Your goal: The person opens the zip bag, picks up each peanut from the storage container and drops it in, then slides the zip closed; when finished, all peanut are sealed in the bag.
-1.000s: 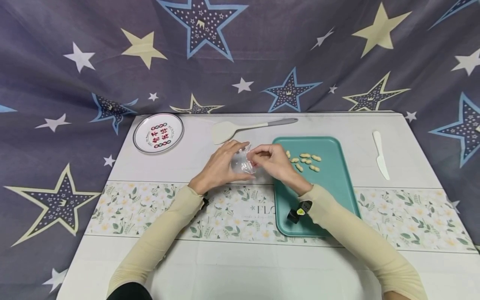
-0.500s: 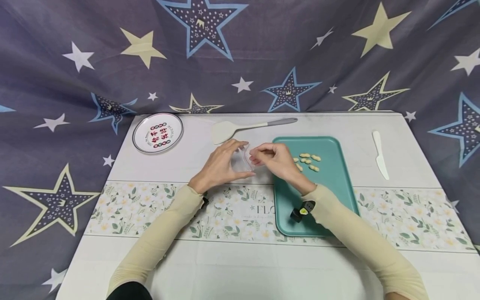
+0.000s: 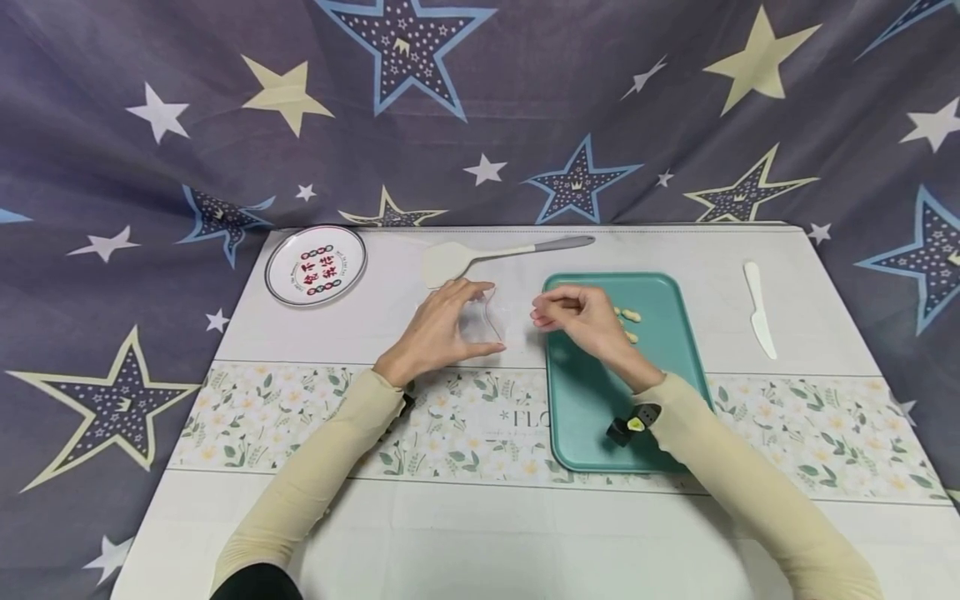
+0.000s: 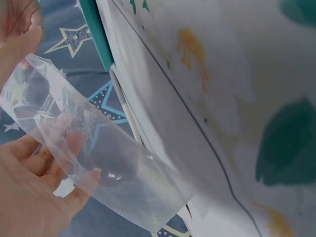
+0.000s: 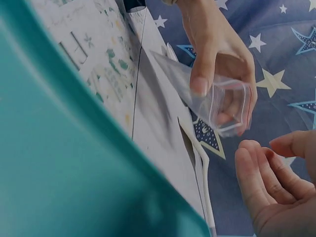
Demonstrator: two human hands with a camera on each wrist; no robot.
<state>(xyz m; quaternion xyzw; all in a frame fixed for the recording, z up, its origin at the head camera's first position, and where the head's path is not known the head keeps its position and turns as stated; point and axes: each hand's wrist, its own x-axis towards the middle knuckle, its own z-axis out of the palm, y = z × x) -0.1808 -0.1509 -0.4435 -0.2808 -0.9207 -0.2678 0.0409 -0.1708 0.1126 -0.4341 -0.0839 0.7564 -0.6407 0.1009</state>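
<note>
My left hand (image 3: 438, 329) holds a clear zip-lock bag (image 4: 128, 177) between thumb and fingers, with the bag's mouth facing right. In the right wrist view that mouth gapes wide, and a red line runs along the zip edge of the bag (image 5: 232, 106). The bag looks see-through, with no contents showing. Just right of the mouth hovers my right hand (image 3: 588, 325), its fingers loosely bent and nothing between them. It hangs over the left rim of a teal tray (image 3: 600, 425), hiding part of the peanuts (image 3: 632, 317) lying there.
Behind my left hand lies a spatula (image 3: 446, 262) with a grey-ended handle (image 3: 562, 244). A white plate (image 3: 285, 279) with red lettering sits at the back left. To the tray's right is a white knife (image 3: 761, 321). A star-patterned curtain (image 3: 525, 83) hangs behind the table.
My right hand has let go of the bag's edge and drawn back to the right, over the tray. The bag's mouth has spread wider. My left hand stays nearly in place.
</note>
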